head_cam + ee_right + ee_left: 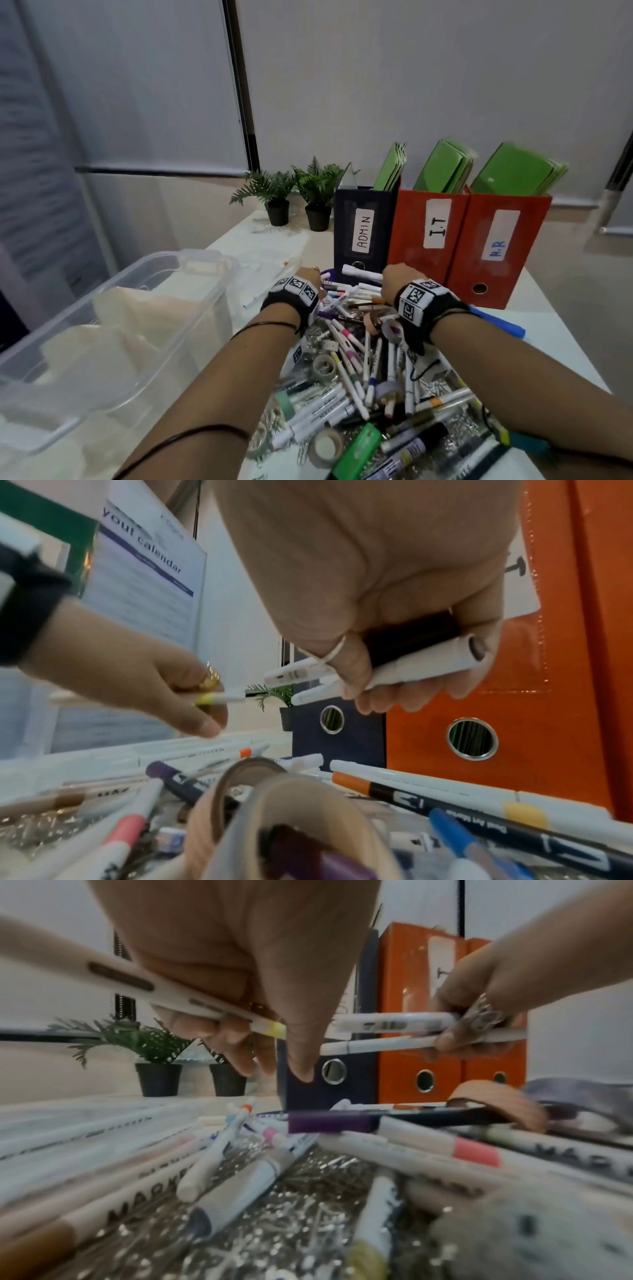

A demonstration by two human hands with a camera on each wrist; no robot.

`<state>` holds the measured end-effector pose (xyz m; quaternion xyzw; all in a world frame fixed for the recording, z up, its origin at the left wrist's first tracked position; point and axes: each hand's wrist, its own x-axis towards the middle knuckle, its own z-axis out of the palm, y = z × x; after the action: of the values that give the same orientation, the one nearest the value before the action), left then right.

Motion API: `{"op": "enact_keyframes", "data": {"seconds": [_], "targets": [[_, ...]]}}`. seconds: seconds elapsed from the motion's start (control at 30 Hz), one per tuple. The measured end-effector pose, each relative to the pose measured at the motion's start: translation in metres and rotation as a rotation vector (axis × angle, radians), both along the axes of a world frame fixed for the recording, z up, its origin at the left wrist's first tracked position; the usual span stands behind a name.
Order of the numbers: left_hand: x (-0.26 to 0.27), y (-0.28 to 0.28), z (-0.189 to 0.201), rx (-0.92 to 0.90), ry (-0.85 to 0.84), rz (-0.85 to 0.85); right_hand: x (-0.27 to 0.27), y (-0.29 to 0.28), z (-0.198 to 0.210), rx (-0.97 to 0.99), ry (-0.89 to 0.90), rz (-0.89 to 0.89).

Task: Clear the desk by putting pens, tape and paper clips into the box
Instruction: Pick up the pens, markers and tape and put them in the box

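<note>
Pens (346, 387), tape rolls (324, 368) and paper clips (317, 334) heaped on desk (548, 346) under my forearms | box (113, 329) sits left, nearer left hand | left hand (306, 274) pinches one pen, long axis toward box | right hand (394, 282) clutches several pens crosswise.

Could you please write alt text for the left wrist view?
The left hand holds a white pen with a yellow band above a heap of pens and paper clips. To its right, the right hand holds several white pens; binders and potted plants stand behind.
</note>
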<state>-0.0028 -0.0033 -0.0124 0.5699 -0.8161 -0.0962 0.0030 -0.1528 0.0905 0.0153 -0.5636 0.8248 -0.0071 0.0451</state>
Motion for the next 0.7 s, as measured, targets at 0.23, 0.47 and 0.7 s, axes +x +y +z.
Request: {"op": "enact_keyframes", "data": {"seconds": [0.23,0.47,0.7], "targets": [[-0.001,-0.014,-0.024,0.072,-0.246,-0.027,-0.014,-0.011,-0.008,-0.038,-0.138,-0.034],[-0.009,-0.020,-0.027,0.044,-0.303,-0.099,-0.013,-0.022,-0.015,-0.048,-0.132,-0.045],[-0.012,-0.019,-0.027,0.105,-0.272,-0.102,-0.013,-0.021,-0.011,-0.066,-0.112,-0.047]]}}
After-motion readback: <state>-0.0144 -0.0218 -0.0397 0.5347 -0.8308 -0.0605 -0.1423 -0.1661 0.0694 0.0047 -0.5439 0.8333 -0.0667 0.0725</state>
